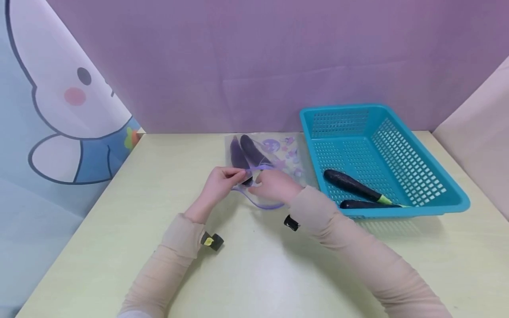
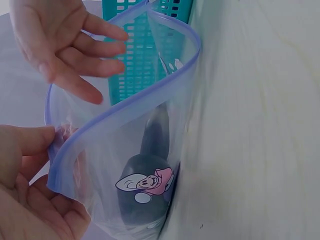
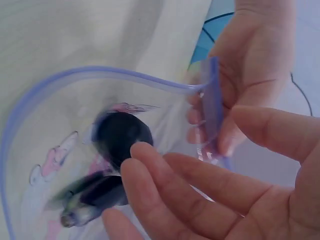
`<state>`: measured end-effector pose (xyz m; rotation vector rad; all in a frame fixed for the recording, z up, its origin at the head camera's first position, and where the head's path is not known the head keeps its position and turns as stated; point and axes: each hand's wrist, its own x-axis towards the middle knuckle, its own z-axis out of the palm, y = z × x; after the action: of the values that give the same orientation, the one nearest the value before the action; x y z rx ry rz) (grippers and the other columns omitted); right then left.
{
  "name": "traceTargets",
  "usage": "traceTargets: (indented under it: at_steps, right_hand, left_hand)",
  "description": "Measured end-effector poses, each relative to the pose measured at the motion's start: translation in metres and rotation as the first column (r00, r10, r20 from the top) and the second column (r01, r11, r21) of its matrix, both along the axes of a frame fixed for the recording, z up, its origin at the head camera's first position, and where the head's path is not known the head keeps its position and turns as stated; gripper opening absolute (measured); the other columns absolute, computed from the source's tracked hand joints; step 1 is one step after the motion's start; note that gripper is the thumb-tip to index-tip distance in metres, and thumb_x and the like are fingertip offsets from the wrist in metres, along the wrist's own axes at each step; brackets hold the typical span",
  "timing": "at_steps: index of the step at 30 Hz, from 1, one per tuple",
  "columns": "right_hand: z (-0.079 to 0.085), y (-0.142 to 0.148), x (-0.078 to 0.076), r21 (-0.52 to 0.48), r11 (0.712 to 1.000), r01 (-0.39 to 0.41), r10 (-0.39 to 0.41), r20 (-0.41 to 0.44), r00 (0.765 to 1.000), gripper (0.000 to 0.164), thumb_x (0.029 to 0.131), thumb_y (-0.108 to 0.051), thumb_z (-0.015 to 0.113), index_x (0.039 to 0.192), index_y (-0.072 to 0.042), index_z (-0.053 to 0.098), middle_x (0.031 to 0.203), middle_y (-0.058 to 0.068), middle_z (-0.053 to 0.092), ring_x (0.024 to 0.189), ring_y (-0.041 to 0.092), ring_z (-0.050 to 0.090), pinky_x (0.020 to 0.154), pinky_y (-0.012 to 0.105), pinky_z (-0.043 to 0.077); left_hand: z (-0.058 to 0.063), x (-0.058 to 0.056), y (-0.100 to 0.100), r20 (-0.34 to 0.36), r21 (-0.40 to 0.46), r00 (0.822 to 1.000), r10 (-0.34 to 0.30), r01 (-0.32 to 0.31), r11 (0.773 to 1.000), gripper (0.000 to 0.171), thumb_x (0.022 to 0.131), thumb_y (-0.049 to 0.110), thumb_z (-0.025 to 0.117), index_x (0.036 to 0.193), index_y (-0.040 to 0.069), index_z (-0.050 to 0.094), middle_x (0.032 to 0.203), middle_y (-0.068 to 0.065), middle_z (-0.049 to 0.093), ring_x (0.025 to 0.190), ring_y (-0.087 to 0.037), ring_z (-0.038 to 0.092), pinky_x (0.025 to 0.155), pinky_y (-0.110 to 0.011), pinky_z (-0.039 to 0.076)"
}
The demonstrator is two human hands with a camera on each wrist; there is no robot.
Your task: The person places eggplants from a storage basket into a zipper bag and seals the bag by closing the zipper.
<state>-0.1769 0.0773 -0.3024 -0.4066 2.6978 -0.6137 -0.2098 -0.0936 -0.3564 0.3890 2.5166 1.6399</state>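
A clear zip bag (image 1: 284, 164) with purple zip edges and cartoon prints lies at the back of the table, its mouth spread wide toward the person. Inside are dark eggplants (image 1: 251, 151), one showing through the printed side in the left wrist view. With thumb and fingers, my left hand (image 1: 218, 181) pinches one corner of the zip edge (image 2: 55, 165). My right hand (image 1: 275, 184) is at the bag's mouth, fingers spread and nothing held. In the right wrist view its fingertips (image 3: 142, 155) overlap the eggplants, whose stem end (image 3: 75, 212) points toward the opening.
A teal plastic basket (image 1: 409, 170) stands right of the bag, with two more eggplants (image 1: 354, 185) near its front wall. Purple cloth (image 1: 254, 66) hangs behind the table's back edge. A cartoon-printed cloth (image 1: 55, 132) hangs at the left. Each wrist wears a small black device.
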Motion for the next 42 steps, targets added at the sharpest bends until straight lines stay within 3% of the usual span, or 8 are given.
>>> traceTargets:
  at_steps: [2, 4, 13, 19, 27, 34, 42]
  right_hand:
    - [0.005, 0.003, 0.004, -0.003, 1.0, -0.028, 0.028, -0.008, 1.0, 0.039, 0.094, -0.034, 0.055, 0.115, -0.003, 0.065, 0.113, 0.009, 0.068, 0.102, 0.023, 0.063, 0.09, 0.038, 0.049]
    - [0.011, 0.008, 0.007, -0.023, 0.998, -0.056, 0.056, -0.005, 0.998, 0.042, 0.095, -0.033, 0.055, 0.122, -0.002, 0.062, 0.126, 0.012, 0.062, 0.114, 0.027, 0.059, 0.096, 0.042, 0.046]
    - [0.039, 0.03, 0.016, -0.112, 0.991, -0.074, 0.076, 0.015, 0.997, 0.045, 0.095, -0.034, 0.054, 0.129, -0.004, 0.056, 0.116, 0.01, 0.067, 0.105, 0.024, 0.063, 0.09, 0.04, 0.05]
    - [0.039, 0.044, 0.015, -0.13, 0.989, -0.068, 0.07, 0.015, 0.997, 0.045, 0.096, -0.036, 0.053, 0.13, -0.007, 0.055, 0.12, 0.011, 0.064, 0.107, 0.025, 0.061, 0.089, 0.042, 0.049]
    - [0.041, 0.062, 0.017, -0.174, 0.984, -0.046, 0.051, 0.025, 0.998, 0.039, 0.096, -0.033, 0.054, 0.126, -0.009, 0.059, 0.106, 0.007, 0.067, 0.089, 0.021, 0.06, 0.072, 0.033, 0.049]
    - [0.058, 0.089, 0.018, -0.234, 0.972, -0.015, 0.023, 0.032, 0.999, 0.041, 0.097, -0.034, 0.052, 0.129, -0.009, 0.057, 0.118, 0.01, 0.065, 0.101, 0.022, 0.061, 0.091, 0.046, 0.047]
    - [0.071, 0.12, 0.012, -0.225, 0.973, 0.046, -0.035, 0.052, 0.998, 0.05, 0.097, -0.041, 0.049, 0.135, -0.009, 0.051, 0.124, 0.015, 0.061, 0.108, 0.028, 0.06, 0.096, 0.049, 0.045]
  left_hand:
    - [0.0, 0.0, 0.0, 0.001, -0.008, 1.0, -0.001, 0.001, 1.0, 0.024, 0.094, 0.011, 0.058, 0.109, -0.005, 0.067, 0.104, -0.022, 0.069, 0.097, -0.028, 0.067, 0.087, -0.035, 0.053]
    - [0.001, 0.001, -0.001, 0.005, -0.012, 1.0, -0.001, 0.001, 1.0, 0.024, 0.094, 0.012, 0.058, 0.11, -0.005, 0.067, 0.104, -0.022, 0.069, 0.097, -0.028, 0.066, 0.088, -0.035, 0.053]
    - [-0.001, 0.0, -0.002, 0.02, -0.014, 1.0, -0.009, 0.01, 1.0, 0.025, 0.095, 0.012, 0.057, 0.11, -0.005, 0.066, 0.104, -0.021, 0.069, 0.095, -0.025, 0.067, 0.088, -0.035, 0.052]
    - [-0.003, -0.002, 0.0, 0.033, -0.02, 0.999, -0.008, 0.009, 1.0, 0.024, 0.094, 0.012, 0.057, 0.11, -0.004, 0.066, 0.105, -0.02, 0.069, 0.095, -0.025, 0.067, 0.088, -0.034, 0.053]
    - [-0.002, 0.0, -0.001, 0.044, -0.048, 0.999, 0.006, -0.004, 0.999, 0.025, 0.094, 0.012, 0.057, 0.111, -0.004, 0.066, 0.105, -0.02, 0.069, 0.095, -0.024, 0.067, 0.087, -0.033, 0.053]
    - [0.002, 0.002, -0.003, 0.04, -0.056, 0.999, -0.006, 0.008, 0.998, 0.025, 0.094, 0.012, 0.058, 0.111, -0.003, 0.067, 0.107, -0.02, 0.069, 0.099, -0.026, 0.066, 0.089, -0.035, 0.052]
    - [0.002, 0.0, -0.006, 0.023, -0.081, 0.999, -0.027, 0.029, 0.996, 0.025, 0.094, 0.013, 0.058, 0.111, -0.004, 0.066, 0.108, -0.019, 0.069, 0.101, -0.027, 0.065, 0.09, -0.035, 0.051]
